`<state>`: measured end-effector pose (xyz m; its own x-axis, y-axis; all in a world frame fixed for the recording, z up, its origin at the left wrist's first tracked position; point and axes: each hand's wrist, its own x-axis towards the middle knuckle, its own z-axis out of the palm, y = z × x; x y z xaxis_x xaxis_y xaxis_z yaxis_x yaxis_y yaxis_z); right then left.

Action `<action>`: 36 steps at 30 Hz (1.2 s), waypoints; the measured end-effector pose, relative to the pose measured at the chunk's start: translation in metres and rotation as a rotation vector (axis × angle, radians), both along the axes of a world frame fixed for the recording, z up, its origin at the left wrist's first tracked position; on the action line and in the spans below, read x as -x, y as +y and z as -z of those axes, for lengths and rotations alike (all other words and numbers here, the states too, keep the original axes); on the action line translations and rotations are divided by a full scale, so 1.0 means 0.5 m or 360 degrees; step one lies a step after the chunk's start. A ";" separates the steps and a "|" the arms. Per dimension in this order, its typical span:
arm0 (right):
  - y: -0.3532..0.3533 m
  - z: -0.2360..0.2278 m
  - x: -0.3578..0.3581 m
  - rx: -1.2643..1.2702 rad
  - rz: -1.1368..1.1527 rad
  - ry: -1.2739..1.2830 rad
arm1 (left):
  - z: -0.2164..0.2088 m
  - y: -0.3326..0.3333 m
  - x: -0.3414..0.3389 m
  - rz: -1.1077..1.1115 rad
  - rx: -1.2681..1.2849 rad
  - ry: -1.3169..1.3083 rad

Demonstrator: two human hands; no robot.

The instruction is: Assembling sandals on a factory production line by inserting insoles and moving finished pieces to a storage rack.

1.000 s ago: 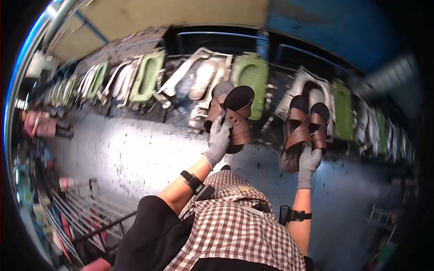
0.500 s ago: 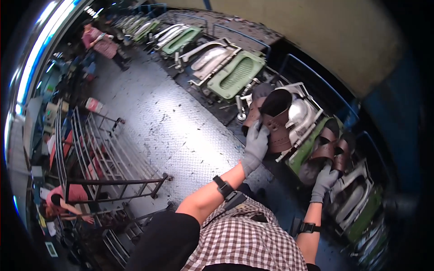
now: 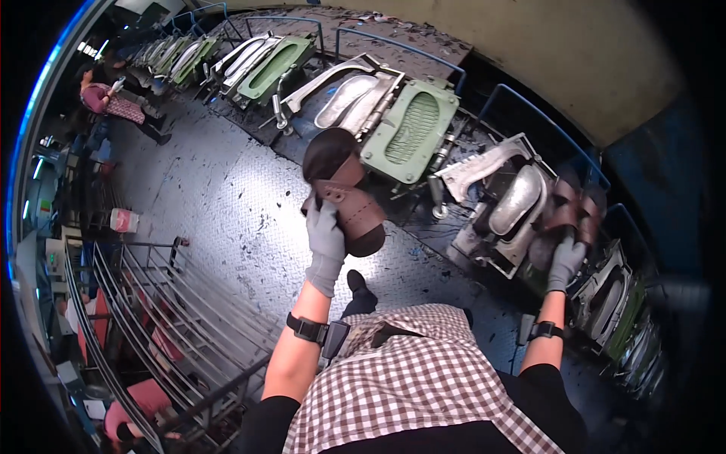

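So we count three brown sandals we can make out for sure: one cross-strap brown sandal (image 3: 355,212) up on our left, and two darker sandals (image 3: 561,216) side by side on our right, a bit blurry. There might be another tucked behind the left one, but we can't tell. Our left hand (image 3: 327,234), in a grey glove, has its fingers closed around the near edge of its sandal, holding it tilted above the floor, just in front of a green mould plate (image 3: 412,132). Our right hand (image 3: 567,263), same grey glove, is pinched tight on the near ends of its two, and they're up in front of the mould line, beside a silver mould (image 3: 520,200). Each arm has one black strap on it, and we've got a brown-and-white checked apron (image 3: 401,378) on. Underfoot it's a metal tread-plate floor (image 3: 219,197) littered with dark scraps. Moulds run off in a long row, too small at the far ends to count, with blue rails (image 3: 401,44) behind. Over left there's a metal rack (image 3: 189,303), a red-and-white bucket (image 3: 125,220), and a co-worker (image 3: 113,106) standing farther back in a pink top.
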<state>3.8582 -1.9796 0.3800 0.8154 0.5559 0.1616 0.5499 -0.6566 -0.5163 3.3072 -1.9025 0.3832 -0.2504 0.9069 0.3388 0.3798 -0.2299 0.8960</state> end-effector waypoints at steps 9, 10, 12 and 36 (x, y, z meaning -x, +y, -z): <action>0.072 -0.015 0.554 -0.0636 -0.0662 0.0587 | -0.076 0.157 0.057 0.0414 0.0123 -0.0309; 0.108 -0.071 0.655 -0.0080 -0.1209 0.0425 | -0.071 0.158 0.069 0.0471 0.0150 -0.0252; 0.177 -0.059 0.802 -0.0383 -0.1512 0.1103 | -0.097 0.169 0.082 0.0650 0.0420 -0.0483; 0.941 -0.010 1.222 -0.0573 -0.0791 0.3000 | -0.117 0.749 0.531 0.1105 0.1010 -0.0668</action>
